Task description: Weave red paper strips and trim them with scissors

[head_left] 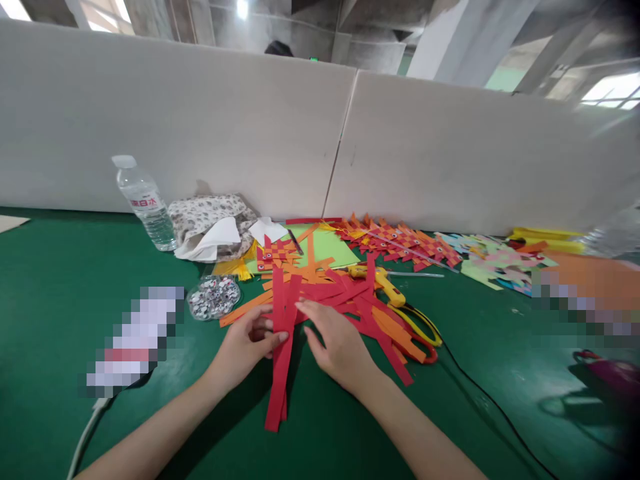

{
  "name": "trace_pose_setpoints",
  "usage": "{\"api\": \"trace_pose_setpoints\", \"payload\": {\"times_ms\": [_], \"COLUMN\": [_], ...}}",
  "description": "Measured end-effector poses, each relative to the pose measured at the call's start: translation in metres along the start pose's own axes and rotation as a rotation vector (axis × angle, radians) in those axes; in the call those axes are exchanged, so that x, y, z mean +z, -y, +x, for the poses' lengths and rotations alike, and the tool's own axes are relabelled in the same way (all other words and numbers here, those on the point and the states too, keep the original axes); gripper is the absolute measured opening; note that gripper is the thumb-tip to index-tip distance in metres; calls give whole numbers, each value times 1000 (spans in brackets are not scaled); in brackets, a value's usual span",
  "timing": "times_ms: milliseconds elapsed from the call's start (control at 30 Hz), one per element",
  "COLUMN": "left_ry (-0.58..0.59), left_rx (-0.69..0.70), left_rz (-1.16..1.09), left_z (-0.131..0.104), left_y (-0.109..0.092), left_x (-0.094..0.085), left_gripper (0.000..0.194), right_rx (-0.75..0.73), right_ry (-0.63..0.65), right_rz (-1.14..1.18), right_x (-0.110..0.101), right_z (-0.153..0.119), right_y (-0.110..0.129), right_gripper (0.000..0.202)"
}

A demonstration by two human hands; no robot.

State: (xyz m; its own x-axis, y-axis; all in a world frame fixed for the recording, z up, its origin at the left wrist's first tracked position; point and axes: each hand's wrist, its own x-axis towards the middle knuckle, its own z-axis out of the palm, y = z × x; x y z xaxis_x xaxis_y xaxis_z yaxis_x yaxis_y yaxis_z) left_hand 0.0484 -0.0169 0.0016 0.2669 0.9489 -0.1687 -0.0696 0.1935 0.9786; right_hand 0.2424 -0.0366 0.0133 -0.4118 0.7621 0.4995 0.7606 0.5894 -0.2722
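Note:
My left hand [245,347] pinches two long red paper strips [278,393] between thumb and fingers. The strips cross at a narrow angle, their upper ends spread in a V. On their right side, my right hand [336,339] has its thumb apart from its fingers, with the fingertips at the edge of one strip. I cannot tell whether they touch it. Behind both hands lies a loose pile of red strips [376,320] and orange strips [245,308]. A yellow glue gun [389,288] rests on the pile's right side.
A bag of googly eyes [214,297], a water bottle [148,207] and a patterned cloth [210,213] are at the left. Woven red-orange paper fish [400,241] lie along the white partition [225,127]. A black cord [480,390] crosses the green table [345,443] at right.

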Motion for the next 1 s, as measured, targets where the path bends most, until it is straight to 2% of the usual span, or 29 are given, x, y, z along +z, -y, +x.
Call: {"api": "trace_pose_setpoints", "payload": {"times_ms": [133,200,267,333,433,500,600,633,733,867,933,1000], "left_ry": [27,42,50,48,35,39,75,91,137,157,145,143], "left_rx": [24,37,35,24,14,14,26,34,69,70,55,36], "left_rz": [-25,-15,8,25,30,31,84,115,188,192,186,168], "left_z": [0,0,0,0,2,3,3,2,0,0,1,1], "left_y": [0,0,0,1,3,3,3,3,3,3,2,1], "left_x": [-2,-2,-2,-1,-1,-1,-1,-1,0,0,0,-1], "left_gripper": [43,42,40,40,38,36,31,29,27,28,29,29], "right_rx": [-181,-249,-255,-188,-10,30,18,25,99,279,292,248], "right_ry": [-67,-76,-90,-163,-308,-273,-93,-68,-132,-240,-238,-166], "right_rz": [-55,7,117,219,283,286,292,310,401,526,557,557], "right_x": [11,12,11,9,6,7,10,10,10,5,5,6], "right_z": [-1,-2,-3,-4,-6,-8,-11,-11,-11,-9,-9,-10], "right_y": [16,17,15,13,12,11,12,13,15,17,16,15], "right_gripper": [51,53,50,43,38,44,56,57,46,31,34,44]}}
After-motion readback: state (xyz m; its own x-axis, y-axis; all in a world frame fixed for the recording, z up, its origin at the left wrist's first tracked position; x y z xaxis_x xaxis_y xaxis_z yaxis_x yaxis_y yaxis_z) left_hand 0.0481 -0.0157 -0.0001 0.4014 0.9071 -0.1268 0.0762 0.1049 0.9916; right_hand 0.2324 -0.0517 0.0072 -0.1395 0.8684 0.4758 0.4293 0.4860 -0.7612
